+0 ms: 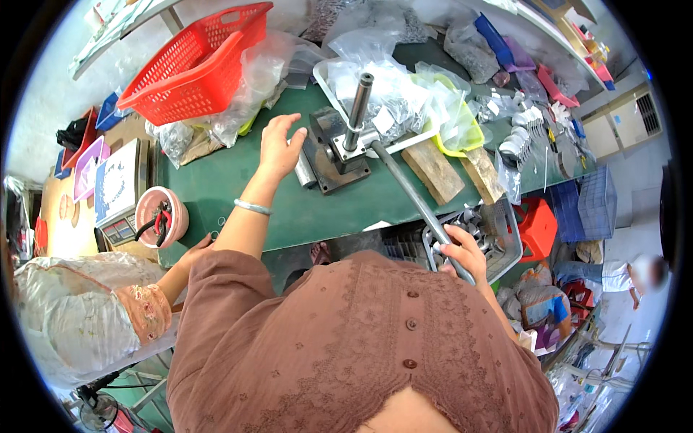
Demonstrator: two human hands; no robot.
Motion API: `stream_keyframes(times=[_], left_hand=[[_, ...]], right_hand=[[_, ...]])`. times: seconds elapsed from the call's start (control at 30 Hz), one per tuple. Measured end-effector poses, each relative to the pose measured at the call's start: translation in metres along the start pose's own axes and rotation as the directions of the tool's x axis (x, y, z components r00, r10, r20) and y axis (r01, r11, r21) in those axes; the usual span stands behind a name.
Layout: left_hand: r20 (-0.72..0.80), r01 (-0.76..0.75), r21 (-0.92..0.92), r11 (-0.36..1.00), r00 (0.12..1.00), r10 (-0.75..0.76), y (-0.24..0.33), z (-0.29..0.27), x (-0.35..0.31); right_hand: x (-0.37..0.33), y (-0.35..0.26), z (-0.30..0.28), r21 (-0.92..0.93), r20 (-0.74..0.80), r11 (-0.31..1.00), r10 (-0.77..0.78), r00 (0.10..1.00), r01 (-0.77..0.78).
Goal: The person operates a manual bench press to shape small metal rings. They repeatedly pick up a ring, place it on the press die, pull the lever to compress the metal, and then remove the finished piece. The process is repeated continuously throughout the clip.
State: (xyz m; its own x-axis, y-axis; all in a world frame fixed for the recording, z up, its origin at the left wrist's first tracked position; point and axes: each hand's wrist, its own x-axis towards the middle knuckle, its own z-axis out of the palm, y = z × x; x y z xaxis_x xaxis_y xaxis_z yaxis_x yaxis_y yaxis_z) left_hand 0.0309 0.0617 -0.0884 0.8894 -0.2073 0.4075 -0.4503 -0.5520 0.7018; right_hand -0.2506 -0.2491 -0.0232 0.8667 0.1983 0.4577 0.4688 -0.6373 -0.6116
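A dark metal bench tool with an upright steel post [359, 108] stands on the green tabletop [274, 209]; it looks like a hand press. Its long grey lever [410, 186] slants down toward me on the right. My right hand [464, 252] is wrapped around the lower end of that lever. My left hand [280, 146] hovers at the left side of the tool, fingers spread, with nothing visible in it. Beneath its fingers, a short metal cylinder [304, 172] lies against the tool's base. Whether a workpiece sits inside the tool cannot be made out.
Two wooden blocks [433, 173] lie right of the tool. Behind are a white tray [325, 76] of bagged parts and a red basket [195, 72]. A pink bucket [180, 216] with pliers stands left, near another person's hand [196, 251]. A crate [512, 242] of metal parts sits below the edge.
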Motion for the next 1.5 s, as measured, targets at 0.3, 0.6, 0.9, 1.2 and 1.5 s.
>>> stream_keyframes(times=[0.3, 0.6, 0.9, 1.2, 1.5], left_hand=[[0.113, 0.038, 0.263, 0.964, 0.991, -0.070, -0.010, 0.040, 0.035], [0.125, 0.177, 0.098, 0.979, 0.974, -0.189, 0.000, 0.053, 0.025], [0.220, 0.194, 0.201, 0.960, 0.946, -0.237, 0.002, 0.052, 0.025], [0.279, 0.282, 0.240, 0.929, 0.897, -0.344, 0.000, 0.055, 0.031], [0.303, 0.301, 0.265, 0.916, 0.876, -0.375, 0.005, 0.057, 0.040]], right_hand=[[0.194, -0.007, -0.040, 0.272, -0.112, 0.938, -0.190, 0.975, 0.214], [0.477, 0.143, 0.127, -0.233, -0.157, 0.955, 0.148, 0.976, -0.183], [0.490, 0.148, 0.166, -0.466, 0.067, 0.820, 0.407, 0.911, -0.332], [0.392, 0.020, 0.012, 0.056, -0.061, 0.996, 0.077, 0.995, -0.074], [0.030, -0.015, -0.042, -0.323, 0.449, 0.839, -0.271, 0.851, 0.438]])
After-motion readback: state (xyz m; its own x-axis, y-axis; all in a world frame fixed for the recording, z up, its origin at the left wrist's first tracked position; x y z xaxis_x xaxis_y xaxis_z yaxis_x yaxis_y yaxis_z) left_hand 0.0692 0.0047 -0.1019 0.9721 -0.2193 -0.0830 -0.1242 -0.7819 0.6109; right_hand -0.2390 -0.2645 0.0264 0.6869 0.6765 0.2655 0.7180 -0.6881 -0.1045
